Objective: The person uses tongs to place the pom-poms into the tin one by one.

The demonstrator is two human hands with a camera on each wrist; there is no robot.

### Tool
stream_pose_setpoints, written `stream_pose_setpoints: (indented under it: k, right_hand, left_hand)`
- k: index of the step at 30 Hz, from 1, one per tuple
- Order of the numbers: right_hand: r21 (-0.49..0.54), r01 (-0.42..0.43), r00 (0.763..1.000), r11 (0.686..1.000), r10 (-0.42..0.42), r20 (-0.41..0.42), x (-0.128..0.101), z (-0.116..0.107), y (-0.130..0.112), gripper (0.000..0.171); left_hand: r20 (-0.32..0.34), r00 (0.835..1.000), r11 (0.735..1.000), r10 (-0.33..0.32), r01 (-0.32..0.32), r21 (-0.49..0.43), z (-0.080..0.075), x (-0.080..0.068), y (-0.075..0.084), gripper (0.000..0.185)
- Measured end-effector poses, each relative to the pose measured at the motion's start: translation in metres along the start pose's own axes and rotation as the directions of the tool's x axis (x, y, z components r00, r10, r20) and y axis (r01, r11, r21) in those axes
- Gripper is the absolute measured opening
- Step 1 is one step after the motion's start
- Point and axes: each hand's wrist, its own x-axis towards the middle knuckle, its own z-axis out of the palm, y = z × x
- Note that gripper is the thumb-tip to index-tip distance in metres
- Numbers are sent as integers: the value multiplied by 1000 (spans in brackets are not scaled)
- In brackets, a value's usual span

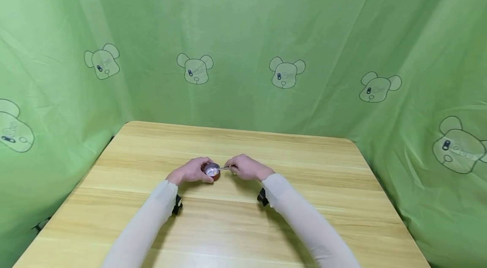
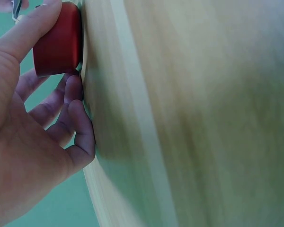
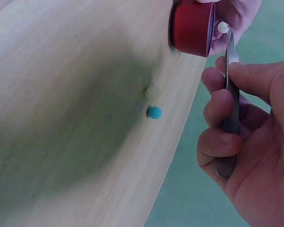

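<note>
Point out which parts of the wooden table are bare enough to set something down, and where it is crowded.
Bare wood spans the wooden table: the back strip by the green curtain, both sides, and the front between the sleeves. The centre is crowded: left hand, small red cup, right hand with metal tweezers, two small beads.

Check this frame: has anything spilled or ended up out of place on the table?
Possibly. Two small beads, a pale green bead and a blue bead, lie loose on the table beside the red cup, outside it. A white bead sits at its rim.

Cup (image 1: 212, 171) mid-table (image 1: 304, 217), between hands; two beads (image 3: 154, 112) beside it.
</note>
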Motion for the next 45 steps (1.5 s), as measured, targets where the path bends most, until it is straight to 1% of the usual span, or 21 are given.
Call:
stream_pose_setpoints:
  k: [4, 11, 15, 20, 27, 36, 45]
  right_hand:
    - [-7, 12, 1000, 1000, -12, -8, 1, 2, 1, 24]
    - [9, -37, 999, 999, 36, 12, 2, 5, 2, 25]
    - [14, -32, 999, 999, 32, 9, 2, 7, 3, 25]
    - [-10, -24, 1000, 1000, 25, 7, 1, 8, 3, 24]
    - [-8, -17, 1000, 1000, 17, -10, -1, 9, 5, 23]
    - [-2, -54, 998, 999, 54, -10, -4, 9, 9, 24]
    - [-2, -57, 998, 998, 56, -16, -6, 7, 8, 24]
  left_hand:
    - [0, 1000, 1000, 4, -4, 7, 0, 0, 1, 50]
    - [0, 1000, 1000, 1, -1, 21, 0, 0, 1, 50]
    - [0, 1000, 1000, 2, -2, 11, 0, 0, 1, 51]
    - [3, 1000, 1000, 0, 0, -8, 0, 1, 1, 51]
    - [0, 1000, 1000, 5, -5, 5, 0, 1, 0, 51]
    - [0, 1000, 1000, -14, 14, -6, 0, 0, 0, 52]
    - [-2, 1000, 1000, -27, 27, -11, 1, 0, -1, 52]
